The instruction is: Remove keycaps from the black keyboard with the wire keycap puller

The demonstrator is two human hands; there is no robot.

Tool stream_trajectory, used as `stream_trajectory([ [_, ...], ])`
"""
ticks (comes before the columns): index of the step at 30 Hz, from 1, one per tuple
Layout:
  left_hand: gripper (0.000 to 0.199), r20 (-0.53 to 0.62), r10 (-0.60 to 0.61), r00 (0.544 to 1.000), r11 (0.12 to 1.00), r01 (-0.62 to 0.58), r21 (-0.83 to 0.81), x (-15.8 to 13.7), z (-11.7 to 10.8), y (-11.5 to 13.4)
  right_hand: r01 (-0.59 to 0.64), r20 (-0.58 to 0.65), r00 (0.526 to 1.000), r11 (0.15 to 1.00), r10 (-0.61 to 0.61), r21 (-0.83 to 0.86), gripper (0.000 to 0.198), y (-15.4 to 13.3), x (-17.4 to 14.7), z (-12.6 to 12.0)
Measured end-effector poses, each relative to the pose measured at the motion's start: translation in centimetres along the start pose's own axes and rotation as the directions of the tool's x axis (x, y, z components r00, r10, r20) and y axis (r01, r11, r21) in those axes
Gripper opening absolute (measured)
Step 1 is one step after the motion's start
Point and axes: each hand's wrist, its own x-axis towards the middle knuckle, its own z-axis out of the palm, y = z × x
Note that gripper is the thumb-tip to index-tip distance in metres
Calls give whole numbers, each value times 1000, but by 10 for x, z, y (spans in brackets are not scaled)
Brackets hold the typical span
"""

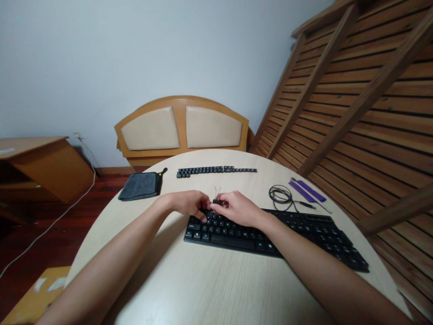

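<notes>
A black keyboard (233,241) lies at a slant on the round table, partly hidden under my hands and right forearm. My right hand (238,207) is closed around a wire keycap puller (217,201) above the keyboard's back left part. The puller's dark body shows at my fingertips, and its two thin hooked wires point up and away. My left hand (191,203) is over the keyboard's back left corner, its thumb down at the keys. Its other fingers curl in close to my right thumb; what they hold, if anything, is hidden.
Removed keycaps (199,170) stand in rows on the table (162,280) beyond my hands. At left lies a folded grey cloth (140,186). A coiled black cable (281,196) and purple strips (306,189) lie at right. Wooden slats (338,135) lean beside the table.
</notes>
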Motion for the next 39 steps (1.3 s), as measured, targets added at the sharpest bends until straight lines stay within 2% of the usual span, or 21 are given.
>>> stream_trajectory([
  [7, 34, -4, 13, 1000, 1000, -13, 22, -2, -1, 2, 169, 43, 986, 959, -163, -227, 27, 0, 0, 3],
  [10, 31, -25, 18, 1000, 1000, -18, 7, -3, 0, 3, 147, 8, 988, 943, -152, -300, 34, 7, 0, 6],
  [12, 31, -38, 18, 999, 1000, -18, 4, -2, 0, 5, 96, -31, 994, 964, -107, -247, 35, 11, 0, 8],
  [17, 35, -46, 40, 998, 999, -38, 33, -1, 1, 5, 23, -60, 998, 998, -19, 61, 31, 18, 1, 13],
  [27, 37, -89, 39, 995, 998, -34, 58, 1, 3, 13, -2, -101, 995, 999, 7, 51, 34, 20, 0, 18],
  [32, 38, -109, 39, 993, 995, -29, 98, 4, 5, 8, -6, -107, 994, 998, 12, 62, 33, 22, 0, 19],
  [39, 40, -122, 31, 992, 992, -15, 126, 3, 6, 12, -45, -101, 992, 971, 70, 235, 36, 29, 2, 23],
])
